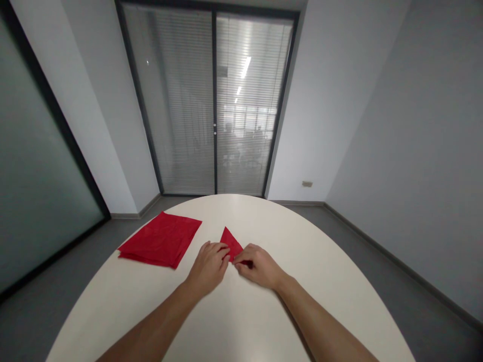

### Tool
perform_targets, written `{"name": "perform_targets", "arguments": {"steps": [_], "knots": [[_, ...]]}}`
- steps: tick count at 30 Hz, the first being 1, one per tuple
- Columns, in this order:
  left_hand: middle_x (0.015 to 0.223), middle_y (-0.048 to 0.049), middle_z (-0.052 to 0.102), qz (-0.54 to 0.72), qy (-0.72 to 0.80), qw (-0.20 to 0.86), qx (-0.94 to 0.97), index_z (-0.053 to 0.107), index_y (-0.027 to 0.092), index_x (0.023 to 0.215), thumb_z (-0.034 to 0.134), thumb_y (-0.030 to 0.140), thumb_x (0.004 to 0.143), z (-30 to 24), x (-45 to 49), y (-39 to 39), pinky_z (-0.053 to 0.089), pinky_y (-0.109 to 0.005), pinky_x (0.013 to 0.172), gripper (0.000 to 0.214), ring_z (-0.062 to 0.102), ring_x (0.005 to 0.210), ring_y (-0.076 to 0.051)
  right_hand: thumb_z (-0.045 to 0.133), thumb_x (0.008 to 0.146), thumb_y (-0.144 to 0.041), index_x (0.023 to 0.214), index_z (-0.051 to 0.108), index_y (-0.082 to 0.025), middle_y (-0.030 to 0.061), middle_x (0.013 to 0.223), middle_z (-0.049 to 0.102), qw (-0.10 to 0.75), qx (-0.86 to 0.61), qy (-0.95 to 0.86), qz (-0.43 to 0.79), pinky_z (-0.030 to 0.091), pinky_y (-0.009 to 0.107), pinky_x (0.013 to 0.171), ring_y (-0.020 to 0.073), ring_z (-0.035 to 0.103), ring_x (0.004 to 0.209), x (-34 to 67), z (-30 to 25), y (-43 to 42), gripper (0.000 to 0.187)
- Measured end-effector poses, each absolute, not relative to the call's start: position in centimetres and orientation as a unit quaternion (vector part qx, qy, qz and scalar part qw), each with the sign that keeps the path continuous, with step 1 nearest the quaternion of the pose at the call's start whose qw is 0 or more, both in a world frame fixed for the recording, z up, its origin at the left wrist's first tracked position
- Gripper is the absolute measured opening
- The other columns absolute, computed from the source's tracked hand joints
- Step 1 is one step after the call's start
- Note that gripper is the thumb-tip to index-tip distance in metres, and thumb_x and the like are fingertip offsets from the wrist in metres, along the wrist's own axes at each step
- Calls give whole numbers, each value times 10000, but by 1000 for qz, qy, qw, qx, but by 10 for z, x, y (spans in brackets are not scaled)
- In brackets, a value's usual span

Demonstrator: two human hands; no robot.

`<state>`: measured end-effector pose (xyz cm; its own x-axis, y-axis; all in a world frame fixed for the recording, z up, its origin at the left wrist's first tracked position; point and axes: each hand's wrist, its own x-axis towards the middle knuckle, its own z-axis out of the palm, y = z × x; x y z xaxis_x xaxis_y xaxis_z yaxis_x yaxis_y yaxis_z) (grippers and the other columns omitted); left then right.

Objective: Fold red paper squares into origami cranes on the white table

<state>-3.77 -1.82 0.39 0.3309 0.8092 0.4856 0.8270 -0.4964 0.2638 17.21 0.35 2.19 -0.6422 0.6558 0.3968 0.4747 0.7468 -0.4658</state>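
A small piece of red cloth [231, 243], folded to a pointed shape, lies on the table between my hands with its tip facing away from me. My left hand [210, 265] is closed at its left side, fingers bent and pressed together on the edge. At the near right corner, my right hand [259, 265] pinches the cloth between thumb and fingers. Both hands rest low over the tabletop, and their fingers cover the near part of the cloth. To the left lies a larger stack of flat red cloths [162, 239], touched by neither hand.
The round white table [302, 246] carries everything, its curved edge running around both sides. Beyond it stand glass panels with blinds [177, 110] in dark frames. A wall socket [307, 184] sits low on the far wall. Grey floor [339, 229] surrounds the table.
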Motion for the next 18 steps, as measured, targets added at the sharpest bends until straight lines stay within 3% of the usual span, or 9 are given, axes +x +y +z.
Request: {"name": "perform_targets", "arguments": {"steps": [5,12,18], "knots": [[1192,-97,710,-284,-499,-12,-819,696,179,1138,531,217,959,3,-38,-17,459,-481,1054,246,625,1144,-253,650,823,-114,964,788,-251,24,892,767,284,-323,-882,192,500,278,816,180,654,865,173,19,3,240],[1179,-99,705,-288,-496,-19,-819,677,181,1088,561,164,909,1,-39,-17,461,-488,1052,214,622,1144,-259,617,801,-68,981,797,-272,24,911,757,296,-328,-873,209,509,288,837,177,666,865,173,22,1,327],[1151,-88,713,-286,-493,-31,-821,643,186,1132,527,168,942,6,-37,-19,464,-496,1044,224,638,1113,-248,582,786,-74,931,806,-241,8,829,743,286,-340,-853,276,482,229,642,127,618,656,175,20,1,315]]}}
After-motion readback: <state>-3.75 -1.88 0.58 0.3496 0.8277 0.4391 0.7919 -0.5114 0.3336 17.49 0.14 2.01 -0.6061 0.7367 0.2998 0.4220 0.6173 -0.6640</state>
